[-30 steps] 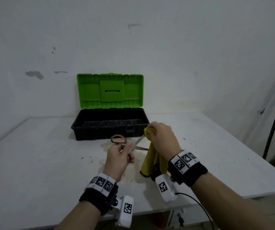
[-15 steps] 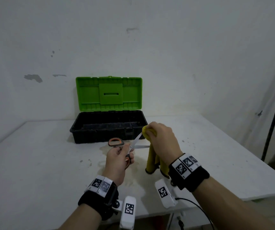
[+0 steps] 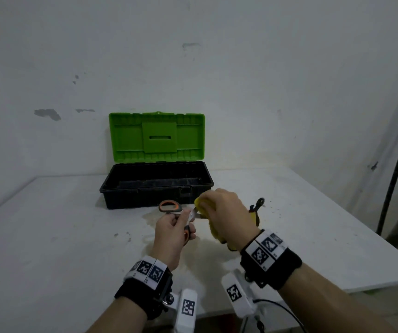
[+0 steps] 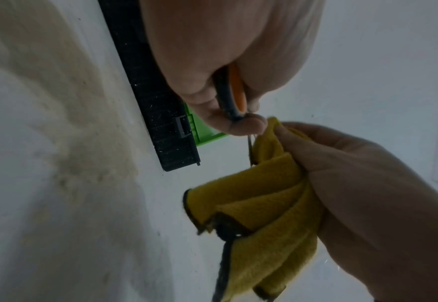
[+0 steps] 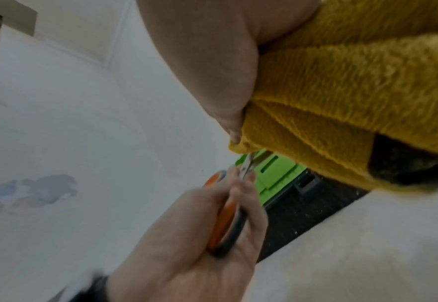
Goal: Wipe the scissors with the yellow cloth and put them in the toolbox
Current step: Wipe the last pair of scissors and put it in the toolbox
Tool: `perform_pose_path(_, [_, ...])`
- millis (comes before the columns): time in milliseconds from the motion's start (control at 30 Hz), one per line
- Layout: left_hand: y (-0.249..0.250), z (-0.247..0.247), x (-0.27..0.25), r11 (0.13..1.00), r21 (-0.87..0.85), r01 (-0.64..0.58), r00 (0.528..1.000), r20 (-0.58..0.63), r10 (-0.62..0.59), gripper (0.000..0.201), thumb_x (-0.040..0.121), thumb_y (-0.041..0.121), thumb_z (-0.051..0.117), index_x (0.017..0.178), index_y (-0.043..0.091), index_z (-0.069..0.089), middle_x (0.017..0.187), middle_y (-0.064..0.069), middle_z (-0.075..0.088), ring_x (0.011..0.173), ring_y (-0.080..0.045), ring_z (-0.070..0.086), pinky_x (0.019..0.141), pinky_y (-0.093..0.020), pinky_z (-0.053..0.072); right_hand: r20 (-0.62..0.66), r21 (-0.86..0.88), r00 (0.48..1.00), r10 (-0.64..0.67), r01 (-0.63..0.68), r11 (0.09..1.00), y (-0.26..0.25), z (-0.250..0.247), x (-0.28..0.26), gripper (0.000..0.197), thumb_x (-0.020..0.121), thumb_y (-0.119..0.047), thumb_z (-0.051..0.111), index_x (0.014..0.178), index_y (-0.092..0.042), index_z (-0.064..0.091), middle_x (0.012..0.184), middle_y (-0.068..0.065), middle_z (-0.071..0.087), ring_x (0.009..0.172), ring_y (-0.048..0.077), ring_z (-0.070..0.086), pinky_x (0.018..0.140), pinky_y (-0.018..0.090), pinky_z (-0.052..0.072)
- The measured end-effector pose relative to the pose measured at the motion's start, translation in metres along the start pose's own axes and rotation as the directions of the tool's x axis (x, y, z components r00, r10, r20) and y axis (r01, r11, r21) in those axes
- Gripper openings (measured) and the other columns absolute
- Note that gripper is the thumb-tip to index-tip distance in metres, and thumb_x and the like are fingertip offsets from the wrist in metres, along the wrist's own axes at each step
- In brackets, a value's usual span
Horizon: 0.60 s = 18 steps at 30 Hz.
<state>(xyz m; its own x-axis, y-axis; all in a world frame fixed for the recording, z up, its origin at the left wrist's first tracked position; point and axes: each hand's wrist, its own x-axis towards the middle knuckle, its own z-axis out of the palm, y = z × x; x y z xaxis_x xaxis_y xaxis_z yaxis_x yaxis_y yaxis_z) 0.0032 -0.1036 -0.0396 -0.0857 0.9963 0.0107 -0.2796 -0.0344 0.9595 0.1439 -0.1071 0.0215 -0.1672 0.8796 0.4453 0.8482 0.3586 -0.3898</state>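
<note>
The scissors (image 3: pixel 172 207) have orange and grey handles and steel blades. My left hand (image 3: pixel 172 228) grips their lower handle above the table, in front of the toolbox. My right hand (image 3: pixel 227 212) holds the bunched yellow cloth (image 3: pixel 204 205) pressed around the blades, so the tips are hidden. In the left wrist view the yellow cloth (image 4: pixel 272 204) hangs in folds from the right hand, with a thin strip of blade (image 4: pixel 250 149) showing. The orange handle (image 5: pixel 225 222) lies in my left palm in the right wrist view. The black toolbox (image 3: pixel 156 186) stands with its green lid (image 3: pixel 156 138) raised.
The white table (image 3: pixel 49 236) runs to edges at the right and front. A small dark metal tool (image 3: pixel 257 206) lies just behind my right hand. A wall stands close behind the toolbox. A dark pole (image 3: pixel 397 164) leans at the far right.
My right hand has slid the cloth along the blades toward the handles, covering more of them. The cloth's hanging end has risen off the table.
</note>
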Motion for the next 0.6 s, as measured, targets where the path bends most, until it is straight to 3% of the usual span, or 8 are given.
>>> perform_pose_path(100, [-0.001, 0.000, 0.000, 1.000, 0.029, -0.012, 1.000, 0.019, 0.012, 0.031, 0.103, 0.022, 0.053, 0.089, -0.003, 0.065, 0.059, -0.008, 0.058, 0.053, -0.016, 0.054, 0.052, -0.026, 0.049, 0.074, -0.020, 0.997, -0.019, 0.020, 1.000, -0.005, 0.010, -0.007, 0.016, 0.098, -0.030, 0.052, 0.101, -0.025, 0.067, 0.096, 0.001, 0.060, 0.084, 0.021, 0.059, 0.073, 0.042, 0.054])
perform_pose_path(300, [-0.003, -0.005, -0.002, 0.999, 0.039, -0.009, 1.000, 0.002, 0.009, 0.029, 0.103, 0.020, 0.054, 0.087, -0.001, 0.065, 0.058, -0.007, 0.058, 0.052, -0.015, 0.053, 0.051, -0.025, 0.049, -0.088, -0.042, 0.982, 0.169, -0.173, 0.984, 0.024, -0.005, 0.015, 0.018, 0.098, -0.026, 0.049, 0.103, -0.026, 0.066, 0.096, 0.002, 0.060, 0.090, 0.024, 0.059, 0.074, 0.039, 0.052])
perform_pose_path(367, [-0.001, -0.004, -0.001, 0.999, 0.047, -0.017, 1.000, -0.003, 0.017, 0.028, 0.103, 0.021, 0.054, 0.087, 0.000, 0.064, 0.059, -0.008, 0.058, 0.051, -0.014, 0.054, 0.051, -0.024, 0.049, -0.091, -0.023, 0.987, 0.132, -0.135, 0.991, 0.019, -0.005, 0.013, 0.018, 0.099, -0.029, 0.049, 0.104, -0.027, 0.066, 0.096, 0.000, 0.060, 0.087, 0.022, 0.058, 0.074, 0.040, 0.053])
perform_pose_path(500, [0.001, 0.000, -0.001, 0.997, 0.071, -0.038, 0.999, 0.034, 0.035, 0.028, 0.103, 0.021, 0.054, 0.088, 0.000, 0.063, 0.059, -0.009, 0.058, 0.051, -0.015, 0.054, 0.050, -0.022, 0.048, 0.035, -0.044, 0.999, 0.013, -0.011, 0.999, -0.001, 0.009, -0.002, 0.019, 0.101, -0.032, 0.046, 0.106, -0.028, 0.063, 0.097, -0.002, 0.057, 0.083, 0.021, 0.058, 0.071, 0.041, 0.053])
perform_pose_path(600, [0.000, -0.002, -0.003, 0.996, 0.081, -0.042, 0.999, 0.032, 0.039, 0.026, 0.103, 0.020, 0.053, 0.094, -0.002, 0.063, 0.059, -0.009, 0.058, 0.051, -0.014, 0.054, 0.050, -0.022, 0.049, -0.018, -0.060, 0.993, 0.119, -0.120, 0.991, 0.010, 0.005, 0.009, 0.022, 0.101, -0.030, 0.044, 0.108, -0.026, 0.064, 0.100, 0.001, 0.058, 0.087, 0.023, 0.059, 0.073, 0.039, 0.053])
